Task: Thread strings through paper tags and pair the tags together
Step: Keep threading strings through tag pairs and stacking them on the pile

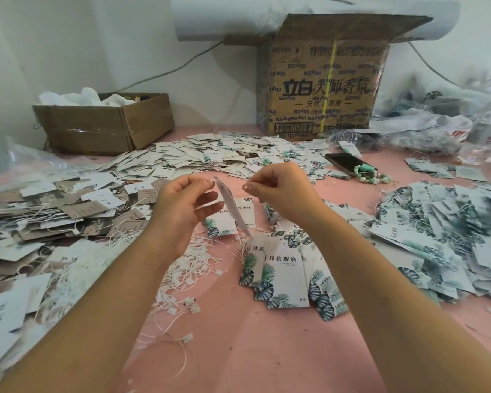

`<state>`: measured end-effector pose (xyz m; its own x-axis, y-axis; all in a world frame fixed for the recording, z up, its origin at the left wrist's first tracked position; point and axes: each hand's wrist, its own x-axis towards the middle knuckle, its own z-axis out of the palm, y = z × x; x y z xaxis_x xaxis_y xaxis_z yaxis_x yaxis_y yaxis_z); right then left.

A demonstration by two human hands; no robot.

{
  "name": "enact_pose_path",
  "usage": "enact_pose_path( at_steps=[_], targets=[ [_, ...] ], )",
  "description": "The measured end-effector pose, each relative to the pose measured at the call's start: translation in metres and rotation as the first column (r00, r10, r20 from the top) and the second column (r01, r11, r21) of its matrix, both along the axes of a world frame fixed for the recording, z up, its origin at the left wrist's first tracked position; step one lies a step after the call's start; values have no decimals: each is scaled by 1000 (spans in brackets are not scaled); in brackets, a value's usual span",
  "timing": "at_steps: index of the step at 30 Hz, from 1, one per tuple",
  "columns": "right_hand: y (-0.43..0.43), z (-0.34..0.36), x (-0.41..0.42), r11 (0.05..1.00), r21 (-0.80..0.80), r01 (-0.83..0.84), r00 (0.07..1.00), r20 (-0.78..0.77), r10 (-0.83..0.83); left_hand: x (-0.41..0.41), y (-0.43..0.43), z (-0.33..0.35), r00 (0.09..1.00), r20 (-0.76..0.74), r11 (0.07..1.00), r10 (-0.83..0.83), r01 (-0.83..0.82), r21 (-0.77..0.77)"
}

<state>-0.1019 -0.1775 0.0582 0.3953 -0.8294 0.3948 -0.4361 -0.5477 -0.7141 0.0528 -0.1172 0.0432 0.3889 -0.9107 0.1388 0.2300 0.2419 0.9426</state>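
Observation:
My left hand (pixel 182 208) pinches the top of a paper tag (pixel 233 208) that hangs edge-on above the pink table (pixel 238 350). My right hand (pixel 278 188), fingers curled, pinches what seems a thin white string end just right of the tag's top; the string itself is too fine to see clearly. A tangle of white strings with small square locks (pixel 182 279) lies below my left hand. A small stack of leaf-printed tags (pixel 281 276) lies below my right hand.
Heaps of tags cover the table at left (pixel 40 217), at the back (pixel 210 154) and at right (pixel 442 236). A phone (pixel 346 163) and a green bead bracelet (pixel 372 177) lie behind my right hand. Two cardboard boxes (pixel 105 123) (pixel 323 80) stand at the back.

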Motion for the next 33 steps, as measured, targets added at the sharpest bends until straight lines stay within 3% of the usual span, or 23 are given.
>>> enact_pose_path(
  at_steps=[4, 8, 15, 25, 29, 33],
  targets=[
    [-4, 0, -5, 998, 40, 39, 999, -18, -38, 7, 1, 4, 973, -232, 999, -21, 14, -34],
    [-5, 1, -9, 996, 88, 27, 1000, -5, -26, 11, 2, 8, 927, -369, 997, -67, 46, -65],
    [-8, 4, -17, 993, 106, 52, 998, 34, -56, 13, 2, 8, 910, -413, 998, -32, 9, -57],
    [-5, 12, -22, 989, 139, -40, 938, 345, -10, 11, 2, 6, 972, -233, 1000, -14, 10, -20],
    [1, 17, -20, 992, 93, -86, 926, 374, 45, 10, 4, 7, 991, -128, 999, -27, 22, -42],
    [7, 20, -14, 993, 17, -119, 942, 319, 107, 5, 7, 8, 996, 78, 999, -41, 43, -27]
  ],
)
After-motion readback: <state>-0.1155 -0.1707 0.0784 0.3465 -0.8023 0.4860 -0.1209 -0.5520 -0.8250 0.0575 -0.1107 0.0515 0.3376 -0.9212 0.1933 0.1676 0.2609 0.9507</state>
